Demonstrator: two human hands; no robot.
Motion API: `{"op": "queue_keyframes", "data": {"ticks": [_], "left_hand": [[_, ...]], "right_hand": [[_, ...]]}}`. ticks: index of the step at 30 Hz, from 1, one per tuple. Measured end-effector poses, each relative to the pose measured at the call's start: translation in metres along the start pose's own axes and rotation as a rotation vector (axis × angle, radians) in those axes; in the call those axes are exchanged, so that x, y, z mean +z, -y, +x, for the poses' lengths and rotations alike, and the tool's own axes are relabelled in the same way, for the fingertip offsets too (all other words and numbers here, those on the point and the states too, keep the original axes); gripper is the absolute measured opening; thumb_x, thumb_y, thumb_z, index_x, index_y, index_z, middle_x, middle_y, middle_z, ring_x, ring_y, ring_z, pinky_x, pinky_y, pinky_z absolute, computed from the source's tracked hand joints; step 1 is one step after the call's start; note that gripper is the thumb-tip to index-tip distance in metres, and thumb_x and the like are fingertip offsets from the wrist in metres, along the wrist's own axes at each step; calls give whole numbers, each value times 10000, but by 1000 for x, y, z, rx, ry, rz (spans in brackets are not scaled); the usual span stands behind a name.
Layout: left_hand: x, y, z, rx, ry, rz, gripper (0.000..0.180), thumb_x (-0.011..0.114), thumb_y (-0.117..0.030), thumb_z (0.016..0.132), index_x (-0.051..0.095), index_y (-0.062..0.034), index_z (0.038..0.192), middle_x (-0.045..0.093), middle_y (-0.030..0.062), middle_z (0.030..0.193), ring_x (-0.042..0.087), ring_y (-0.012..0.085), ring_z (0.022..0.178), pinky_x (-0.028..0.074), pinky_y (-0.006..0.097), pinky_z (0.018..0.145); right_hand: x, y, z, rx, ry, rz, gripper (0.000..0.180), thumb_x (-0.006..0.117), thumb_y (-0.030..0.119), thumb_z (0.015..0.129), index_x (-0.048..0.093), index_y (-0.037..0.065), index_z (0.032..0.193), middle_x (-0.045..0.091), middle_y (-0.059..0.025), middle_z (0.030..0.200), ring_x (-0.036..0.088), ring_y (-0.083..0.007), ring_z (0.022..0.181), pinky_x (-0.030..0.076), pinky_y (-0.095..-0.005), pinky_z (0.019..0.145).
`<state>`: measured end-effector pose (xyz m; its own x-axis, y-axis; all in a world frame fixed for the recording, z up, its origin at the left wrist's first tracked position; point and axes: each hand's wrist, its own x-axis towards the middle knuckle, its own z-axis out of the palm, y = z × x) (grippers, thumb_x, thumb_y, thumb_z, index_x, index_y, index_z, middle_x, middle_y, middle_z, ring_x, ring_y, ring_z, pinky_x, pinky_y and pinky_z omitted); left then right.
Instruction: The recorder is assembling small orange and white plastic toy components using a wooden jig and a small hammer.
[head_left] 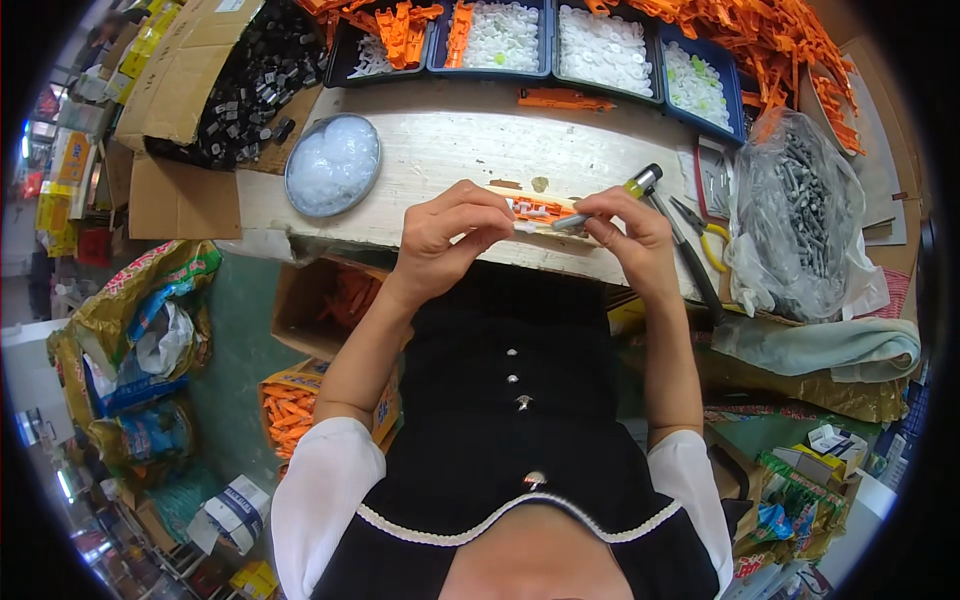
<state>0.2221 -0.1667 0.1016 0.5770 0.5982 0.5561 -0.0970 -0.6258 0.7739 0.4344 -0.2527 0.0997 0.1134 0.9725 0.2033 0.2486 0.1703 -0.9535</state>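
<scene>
An orange plastic casing (541, 210) with small white parts inside lies at the near edge of the white workbench (450, 130), between my two hands. My left hand (452, 232) is closed in a pinch at the casing's left end, with a small white plastic piece (526, 228) at its fingertips. My right hand (637, 232) pinches a grey, rod-like piece (571, 222) against the casing's right end. Fingers partly hide how these pieces meet. Just beyond my right hand is a tool with a yellow-green and black handle (643, 181).
Bins of white parts (604, 52) line the back beneath piled orange casings (740, 40). A round dish (333, 165) stands left, beside a carton of black parts (250, 100). Yellow-handled pliers (714, 245) and a clear bag of grey parts (800, 215) lie right.
</scene>
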Motion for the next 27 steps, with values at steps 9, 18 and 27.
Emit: {"op": "queue_keyframes", "data": {"ticks": [9,18,27], "left_hand": [[6,1,1,-115,142,-261,139,640,109,653,631,5,745,620,89,772,576,176,730,461,271,650],[5,0,1,-127,192,-307,138,661,89,644,628,2,746,618,84,775,582,182,741,464,272,669],[10,1,-7,-128,111,-263,148,644,101,667,617,7,778,610,89,795,575,178,766,456,272,687]], "right_hand": [[-9,7,28,1,350,37,165,571,-30,775,620,4,929,575,-44,853,519,-130,809,406,-234,710],[-8,8,40,-14,541,79,158,582,23,799,645,63,938,577,-14,819,504,-121,764,404,-247,704],[-10,10,31,19,521,109,142,574,32,808,641,42,934,575,-23,817,508,-121,777,404,-251,717]]}}
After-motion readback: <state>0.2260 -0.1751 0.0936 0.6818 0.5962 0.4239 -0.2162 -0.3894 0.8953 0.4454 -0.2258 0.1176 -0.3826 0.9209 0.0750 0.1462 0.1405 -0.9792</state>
